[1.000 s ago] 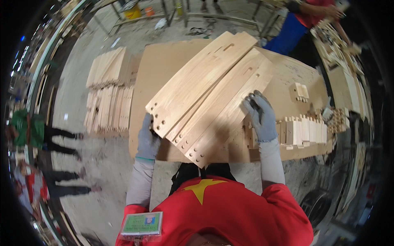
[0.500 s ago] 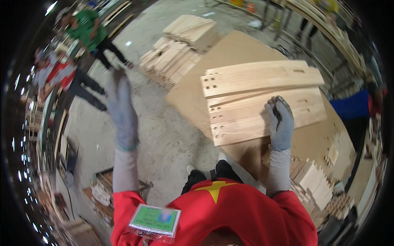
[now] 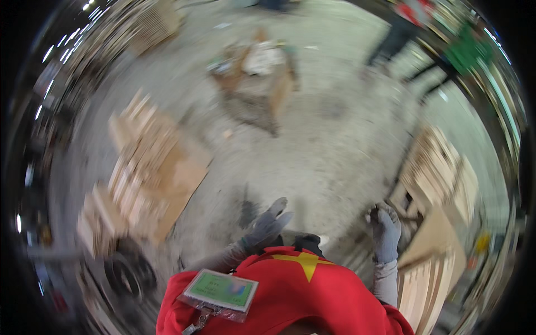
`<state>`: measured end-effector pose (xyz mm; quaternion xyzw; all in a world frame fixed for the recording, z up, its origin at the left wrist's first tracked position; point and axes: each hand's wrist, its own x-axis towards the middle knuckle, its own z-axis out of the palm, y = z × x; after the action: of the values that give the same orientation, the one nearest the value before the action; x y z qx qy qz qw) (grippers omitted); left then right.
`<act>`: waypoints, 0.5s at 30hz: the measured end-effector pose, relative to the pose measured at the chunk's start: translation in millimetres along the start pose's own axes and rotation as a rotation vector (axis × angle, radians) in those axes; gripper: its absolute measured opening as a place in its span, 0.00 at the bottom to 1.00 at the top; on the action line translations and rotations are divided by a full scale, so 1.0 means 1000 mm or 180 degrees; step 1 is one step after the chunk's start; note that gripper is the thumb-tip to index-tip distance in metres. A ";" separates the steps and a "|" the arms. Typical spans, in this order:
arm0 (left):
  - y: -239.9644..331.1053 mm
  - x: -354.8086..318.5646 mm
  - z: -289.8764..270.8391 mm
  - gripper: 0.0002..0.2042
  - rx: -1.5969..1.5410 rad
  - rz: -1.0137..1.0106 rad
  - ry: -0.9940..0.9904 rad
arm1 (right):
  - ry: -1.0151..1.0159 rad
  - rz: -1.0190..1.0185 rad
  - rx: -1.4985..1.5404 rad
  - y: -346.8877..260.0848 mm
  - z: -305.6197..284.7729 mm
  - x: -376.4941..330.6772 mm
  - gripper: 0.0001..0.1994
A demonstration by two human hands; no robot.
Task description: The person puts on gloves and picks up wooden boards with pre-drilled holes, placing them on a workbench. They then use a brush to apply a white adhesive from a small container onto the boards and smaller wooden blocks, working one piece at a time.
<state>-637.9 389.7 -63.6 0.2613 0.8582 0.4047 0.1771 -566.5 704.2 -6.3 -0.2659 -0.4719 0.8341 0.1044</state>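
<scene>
My left hand, in a grey glove, is held low in front of my body over the concrete floor, fingers stretched out and nothing in it. My right hand, gloved too, is to the right with its fingers loosely bent and the thumb apart; no object shows in it. Nearest to it is a stack of pale wooden boards. More long pale boards lie on a brown sheet beside my right forearm.
At the left, pale wood pieces are piled on a brown sheet, with a dark round tyre-like thing near them. A wooden crate with a white bundle stands ahead. Two people, one in green, stand at the far right.
The view has swung left, so the boards and both people now appear at the right. My left hand has dropped from its raised position; my right hand is away from the boards it was over.
</scene>
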 end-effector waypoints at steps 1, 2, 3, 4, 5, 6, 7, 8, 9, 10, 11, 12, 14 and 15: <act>-0.012 -0.019 -0.021 0.25 -0.0469 -0.0512 0.0237 | -0.0320 0.0189 -0.0134 0.022 0.039 0.008 0.09; -0.028 -0.040 -0.037 0.25 -0.0963 -0.0976 0.0496 | -0.0632 0.0368 -0.0267 0.045 0.077 0.013 0.09; -0.051 -0.056 -0.047 0.27 -0.1602 -0.1233 0.0822 | -0.0915 0.0525 -0.0383 0.065 0.120 0.023 0.09; -0.077 -0.073 -0.062 0.27 -0.1452 -0.1231 0.1001 | -0.1170 0.0700 -0.0502 0.087 0.160 0.028 0.10; -0.101 -0.095 -0.073 0.28 -0.1307 -0.1231 0.1159 | -0.1409 0.0866 -0.0631 0.111 0.195 0.024 0.10; -0.094 -0.104 -0.060 0.29 -0.1231 -0.1236 0.1323 | -0.1626 0.1046 -0.0751 0.106 0.206 0.023 0.10; -0.110 -0.116 -0.084 0.30 -0.1558 -0.1660 0.1181 | -0.1796 0.1134 -0.0742 0.127 0.244 0.023 0.10; -0.115 -0.126 -0.095 0.30 -0.1583 -0.1721 0.1387 | -0.1956 0.1241 -0.0781 0.140 0.267 0.024 0.10; -0.119 -0.135 -0.112 0.30 -0.1565 -0.1765 0.1577 | -0.2092 0.1359 -0.0779 0.154 0.289 0.027 0.10; -0.125 -0.139 -0.133 0.30 -0.1501 -0.1809 0.1772 | -0.2207 0.1460 -0.0811 0.164 0.314 0.032 0.10; -0.134 -0.142 -0.150 0.30 -0.1876 -0.1794 0.2057 | -0.2309 0.1557 -0.0841 0.173 0.336 0.038 0.10; -0.143 -0.148 -0.158 0.30 -0.2295 -0.1780 0.2318 | -0.2369 0.1679 -0.0907 0.181 0.354 0.042 0.10; -0.160 -0.155 -0.170 0.29 -0.2611 -0.1798 0.2670 | -0.2509 0.1795 -0.1017 0.196 0.385 0.058 0.10; -0.174 -0.156 -0.182 0.29 -0.2499 -0.1846 0.2735 | -0.2543 0.1841 -0.1071 0.204 0.402 0.066 0.10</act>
<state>-659.6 94.6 -75.2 -0.2502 0.6766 0.6926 0.0025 -823.7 329.6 -35.2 -0.0595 -0.5098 0.7778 -0.3626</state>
